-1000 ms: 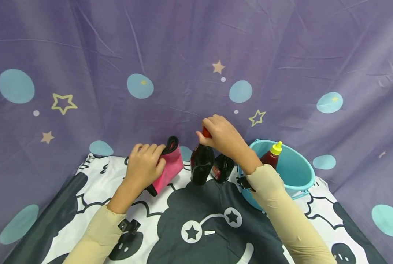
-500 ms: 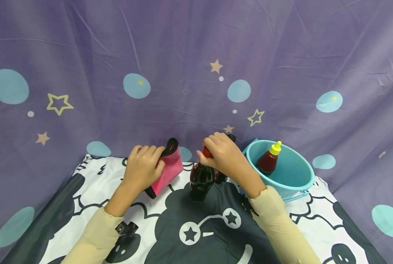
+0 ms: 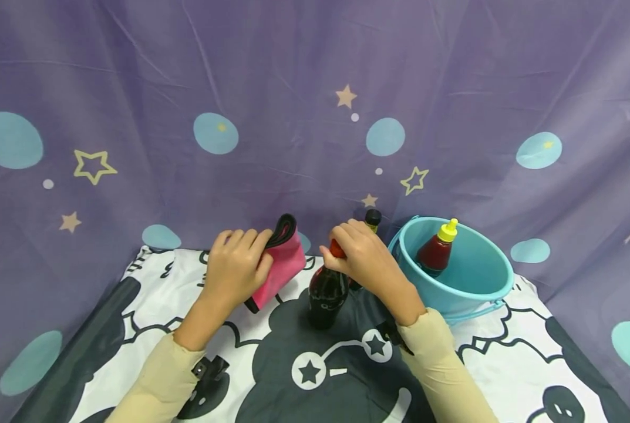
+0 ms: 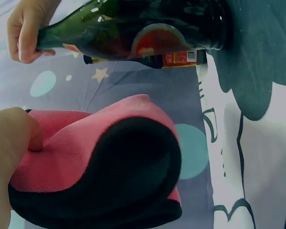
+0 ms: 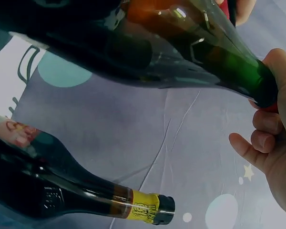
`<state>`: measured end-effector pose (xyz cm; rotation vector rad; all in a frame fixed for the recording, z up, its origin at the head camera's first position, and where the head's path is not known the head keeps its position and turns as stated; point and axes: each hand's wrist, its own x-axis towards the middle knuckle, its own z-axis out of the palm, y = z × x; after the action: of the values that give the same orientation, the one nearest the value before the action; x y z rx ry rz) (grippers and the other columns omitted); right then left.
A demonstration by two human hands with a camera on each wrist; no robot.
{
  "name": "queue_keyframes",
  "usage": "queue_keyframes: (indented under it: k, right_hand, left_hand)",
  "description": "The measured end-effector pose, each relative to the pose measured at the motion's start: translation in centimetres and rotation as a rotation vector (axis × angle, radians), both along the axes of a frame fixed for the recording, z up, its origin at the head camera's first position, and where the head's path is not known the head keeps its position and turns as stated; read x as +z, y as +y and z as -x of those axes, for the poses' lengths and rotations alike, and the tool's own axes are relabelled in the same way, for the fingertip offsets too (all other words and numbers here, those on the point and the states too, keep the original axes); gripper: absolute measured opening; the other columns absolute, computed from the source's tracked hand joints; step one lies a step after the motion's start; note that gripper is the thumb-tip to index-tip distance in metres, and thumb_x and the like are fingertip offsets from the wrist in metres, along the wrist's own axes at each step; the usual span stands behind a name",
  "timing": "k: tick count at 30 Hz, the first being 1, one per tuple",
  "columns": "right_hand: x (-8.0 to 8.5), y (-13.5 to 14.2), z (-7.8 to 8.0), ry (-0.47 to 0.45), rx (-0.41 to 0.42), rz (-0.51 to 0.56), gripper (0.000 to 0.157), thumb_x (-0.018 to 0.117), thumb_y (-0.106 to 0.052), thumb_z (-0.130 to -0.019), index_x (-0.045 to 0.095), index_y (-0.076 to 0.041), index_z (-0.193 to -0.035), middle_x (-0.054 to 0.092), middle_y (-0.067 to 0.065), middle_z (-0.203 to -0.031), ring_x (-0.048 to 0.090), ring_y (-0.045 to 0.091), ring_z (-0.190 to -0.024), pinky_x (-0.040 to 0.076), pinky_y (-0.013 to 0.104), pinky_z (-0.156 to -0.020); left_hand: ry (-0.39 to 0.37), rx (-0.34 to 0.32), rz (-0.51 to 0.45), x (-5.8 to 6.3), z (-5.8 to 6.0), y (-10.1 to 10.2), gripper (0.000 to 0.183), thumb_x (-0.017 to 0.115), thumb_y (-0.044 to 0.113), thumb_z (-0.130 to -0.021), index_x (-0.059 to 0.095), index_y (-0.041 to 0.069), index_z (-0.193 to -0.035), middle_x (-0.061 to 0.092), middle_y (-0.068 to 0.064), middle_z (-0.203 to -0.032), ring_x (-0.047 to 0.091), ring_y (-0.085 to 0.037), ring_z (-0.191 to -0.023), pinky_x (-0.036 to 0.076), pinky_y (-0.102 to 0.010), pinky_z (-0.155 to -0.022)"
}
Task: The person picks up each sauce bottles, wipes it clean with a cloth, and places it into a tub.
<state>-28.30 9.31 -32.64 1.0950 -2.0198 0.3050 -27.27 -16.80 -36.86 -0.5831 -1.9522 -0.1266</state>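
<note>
My left hand grips a folded pink cloth with black edging, fingers over its top and thumb on the near side. In the left wrist view the cloth hangs as a thick fold. My right hand holds a dark glass bottle by its red cap, the bottle upright on the dark patch of the bedspread. The right wrist view shows thumb and fingers round the top of the bottle. Just behind stands a second dark bottle with a yellow neck band and black cap.
A light blue bucket stands at the right, with a yellow-tipped squeeze bottle of dark red liquid inside. Beneath everything lies a black-and-white sheep-print cloth. A purple curtain with stars and spots rises behind.
My right hand has lowered and brought the red-capped bottle nearer to me, so the cap of the bottle behind now shows. My left hand keeps its hold on the cloth.
</note>
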Motion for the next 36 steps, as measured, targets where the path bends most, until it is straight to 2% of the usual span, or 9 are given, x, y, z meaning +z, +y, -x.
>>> queue_keyframes:
  k: [5,10,17,23,28,32,36]
  right_hand:
    - [-0.4,-0.1,0.1,-0.018,-0.015,0.033,0.024,0.077,-0.022,-0.085,0.061,-0.005,-0.088,0.057,0.004,-0.075,0.046,0.018,-0.068,0.043,0.033,-0.064]
    - [-0.8,-0.3,0.2,-0.041,-0.015,0.075,0.024,0.077,-0.024,-0.087,0.064,-0.005,-0.090,0.058,0.005,-0.076,0.048,0.019,-0.068,0.043,0.033,-0.064]
    - [-1.0,-0.2,-0.4,-0.121,-0.007,0.120,0.030,0.079,-0.025,-0.087,0.068,-0.004,-0.105,0.063,0.007,-0.083,0.053,0.019,-0.073,0.048,0.031,-0.063]
    - [-0.6,0.1,-1.1,-0.264,0.014,0.177,0.026,0.071,-0.022,-0.093,0.066,-0.007,-0.115,0.066,0.006,-0.094,0.057,0.016,-0.080,0.052,0.032,-0.070]
    - [-0.5,0.0,-1.1,-0.267,-0.002,0.165,0.024,0.067,-0.023,-0.096,0.065,-0.007,-0.114,0.064,0.006,-0.094,0.054,0.017,-0.081,0.050,0.032,-0.071]
    - [-0.4,0.1,-1.0,-0.238,-0.010,0.155,0.024,0.067,-0.023,-0.096,0.064,-0.006,-0.113,0.064,0.006,-0.092,0.054,0.018,-0.080,0.049,0.033,-0.071]
    - [-0.3,0.1,-0.8,-0.219,-0.013,0.148,0.025,0.065,-0.024,-0.097,0.064,-0.006,-0.114,0.064,0.007,-0.092,0.055,0.019,-0.080,0.050,0.034,-0.072]
  left_hand:
    - [0.041,-0.004,-0.055,0.7,-0.1,1.2,0.029,0.053,0.013,-0.087,0.073,0.001,-0.104,0.069,-0.014,-0.080,0.061,-0.033,-0.067,0.052,-0.049,-0.071]
    - [0.042,-0.012,-0.099,1.2,-0.4,2.8,0.026,0.055,0.012,-0.087,0.073,0.003,-0.104,0.068,-0.012,-0.078,0.059,-0.032,-0.065,0.052,-0.047,-0.070]
    - [0.042,-0.048,-0.127,0.1,-1.4,4.6,0.022,0.061,0.014,-0.086,0.072,0.004,-0.102,0.067,-0.010,-0.076,0.058,-0.029,-0.063,0.052,-0.043,-0.069]
    - [0.085,-0.143,-0.083,-0.6,-1.5,5.4,0.024,0.058,0.015,-0.087,0.072,0.003,-0.103,0.067,-0.009,-0.077,0.059,-0.027,-0.064,0.053,-0.041,-0.071]
    - [0.097,-0.216,-0.021,-1.4,-1.0,5.9,0.026,0.052,0.015,-0.092,0.070,0.001,-0.104,0.067,-0.009,-0.081,0.062,-0.025,-0.069,0.054,-0.040,-0.075]
    - [0.117,-0.218,0.022,-1.7,-0.8,6.3,0.027,0.052,0.017,-0.094,0.068,-0.001,-0.106,0.068,-0.009,-0.083,0.063,-0.024,-0.071,0.054,-0.038,-0.076]
    - [0.125,-0.181,0.061,-1.7,-0.6,6.3,0.026,0.052,0.018,-0.095,0.067,0.000,-0.107,0.067,-0.009,-0.084,0.063,-0.024,-0.071,0.054,-0.038,-0.077]
